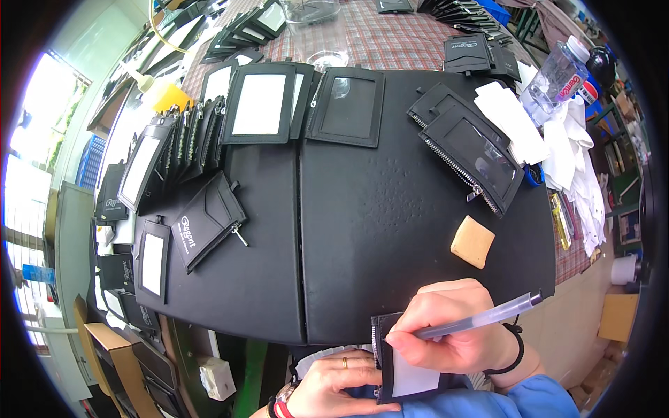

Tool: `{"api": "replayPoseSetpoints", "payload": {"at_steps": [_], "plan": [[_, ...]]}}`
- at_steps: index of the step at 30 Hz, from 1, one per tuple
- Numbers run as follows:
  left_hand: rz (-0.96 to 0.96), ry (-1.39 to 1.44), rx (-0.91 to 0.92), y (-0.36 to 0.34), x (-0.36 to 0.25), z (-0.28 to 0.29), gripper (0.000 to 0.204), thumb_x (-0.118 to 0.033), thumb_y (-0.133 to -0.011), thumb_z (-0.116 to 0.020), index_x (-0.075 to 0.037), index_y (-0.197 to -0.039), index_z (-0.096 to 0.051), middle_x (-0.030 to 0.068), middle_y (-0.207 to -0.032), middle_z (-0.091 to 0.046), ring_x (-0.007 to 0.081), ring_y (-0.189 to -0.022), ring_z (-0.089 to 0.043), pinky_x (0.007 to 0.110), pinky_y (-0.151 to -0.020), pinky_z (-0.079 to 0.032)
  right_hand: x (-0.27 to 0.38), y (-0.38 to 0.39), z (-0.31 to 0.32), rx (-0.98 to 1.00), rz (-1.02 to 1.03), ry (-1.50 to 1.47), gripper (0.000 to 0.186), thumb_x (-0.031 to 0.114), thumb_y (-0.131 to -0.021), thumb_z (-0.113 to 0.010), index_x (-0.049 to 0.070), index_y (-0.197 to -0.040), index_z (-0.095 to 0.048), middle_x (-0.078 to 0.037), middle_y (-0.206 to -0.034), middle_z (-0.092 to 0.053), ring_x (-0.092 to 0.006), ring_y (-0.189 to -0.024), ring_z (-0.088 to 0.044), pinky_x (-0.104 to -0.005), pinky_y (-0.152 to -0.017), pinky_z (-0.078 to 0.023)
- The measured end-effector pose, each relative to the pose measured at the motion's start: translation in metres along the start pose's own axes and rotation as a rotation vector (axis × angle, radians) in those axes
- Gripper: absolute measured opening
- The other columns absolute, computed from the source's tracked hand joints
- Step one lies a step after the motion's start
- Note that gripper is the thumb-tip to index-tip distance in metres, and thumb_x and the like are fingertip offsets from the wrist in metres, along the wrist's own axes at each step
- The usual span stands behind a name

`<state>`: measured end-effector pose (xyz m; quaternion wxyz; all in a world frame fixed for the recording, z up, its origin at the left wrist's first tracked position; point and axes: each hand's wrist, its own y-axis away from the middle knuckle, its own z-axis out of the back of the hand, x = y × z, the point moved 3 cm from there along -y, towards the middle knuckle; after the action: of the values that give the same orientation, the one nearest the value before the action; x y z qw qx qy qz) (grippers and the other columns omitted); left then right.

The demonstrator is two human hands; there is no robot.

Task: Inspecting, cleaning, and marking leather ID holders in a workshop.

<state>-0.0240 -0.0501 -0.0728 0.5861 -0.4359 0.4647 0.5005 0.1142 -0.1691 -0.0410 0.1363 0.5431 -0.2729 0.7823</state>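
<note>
Holding a pen (481,318) slantwise, the right hand's (446,327) fingers are curled closely around it, with the thumb over the white panel (416,382) of a black wallet (387,362). The left hand (338,383) lies along the wallet's zip side, its fingers nearly straight; whether they grip underneath, I cannot tell. So the wallet sits right between the two hands, at the near edge of the bench (390,279).

This piece looks midway through handling: its white panel is in place, yet both hands are on it. Beyond the left fingers, a framed holder (152,261) also shows white, as does an upright holder (261,101) farther off. Ahead of the right fingers, a dark-windowed holder (345,104) and an overlapping zipped wallet (474,157) show no white, so those may be left to do. Just ahead of those fingers rests a tan block (473,242).
</note>
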Motion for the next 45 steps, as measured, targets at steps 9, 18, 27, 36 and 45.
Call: {"api": "replayPoseSetpoints", "payload": {"at_steps": [9,18,27,36,45], "plan": [[0.014,0.012,0.027,0.003,0.003,0.001,0.03,-0.011,-0.06,-0.089,0.0,-0.081,-0.07,0.0095,-0.082,-0.07,0.0239,-0.081,-0.067,0.033,-0.078,-0.052,0.002,0.002,0.002,-0.045,-0.038,-0.097,0.01,0.007,-0.081,-0.07,0.005,-0.078,-0.061,-0.004,-0.066,-0.061,-0.0115,-0.049,-0.055,-0.0239,-0.045,-0.041],[0.038,0.012,0.004,0.002,0.001,-0.003,0.031,-0.01,-0.06,-0.088,0.0,-0.084,-0.072,0.0092,-0.082,-0.071,0.0235,-0.083,-0.069,0.034,-0.083,-0.052,-0.002,0.015,0.017,-0.418,-0.201,-0.713,0.008,0.005,-0.088,-0.06,0.0,-0.084,-0.055,-0.007,-0.071,-0.061,-0.0071,-0.06,-0.059,-0.02,-0.053,-0.047],[0.045,0.001,-0.005,0.003,0.002,-0.004,0.032,-0.011,-0.06,-0.089,0.0,-0.085,-0.072,0.0084,-0.082,-0.071,0.0227,-0.081,-0.069,0.034,-0.082,-0.052,-0.001,0.015,0.015,-0.364,-0.208,-0.635,0.006,0.003,-0.086,-0.062,-0.001,-0.084,-0.057,-0.007,-0.072,-0.061,-0.0058,-0.06,-0.058,-0.0192,-0.054,-0.044],[0.051,-0.023,0.008,0.001,0.002,-0.003,0.031,-0.01,-0.06,-0.089,-0.001,-0.084,-0.072,0.0085,-0.081,-0.071,0.0224,-0.08,-0.069,0.034,-0.081,-0.052,0.0,0.015,0.014,-0.374,-0.222,-0.63,0.005,0.002,-0.085,-0.062,-0.001,-0.083,-0.058,-0.006,-0.072,-0.06,-0.0063,-0.06,-0.058,-0.0201,-0.055,-0.044],[0.033,-0.011,0.002,0.002,0.003,-0.002,0.032,-0.011,-0.059,-0.089,-0.001,-0.085,-0.072,0.0094,-0.083,-0.071,0.0229,-0.082,-0.069,0.034,-0.081,-0.052,0.001,0.015,0.013,-0.366,-0.222,-0.598,0.006,0.002,-0.084,-0.064,-0.001,-0.082,-0.058,-0.006,-0.073,-0.061,-0.006,-0.061,-0.057,-0.0197,-0.055,-0.043]]}}
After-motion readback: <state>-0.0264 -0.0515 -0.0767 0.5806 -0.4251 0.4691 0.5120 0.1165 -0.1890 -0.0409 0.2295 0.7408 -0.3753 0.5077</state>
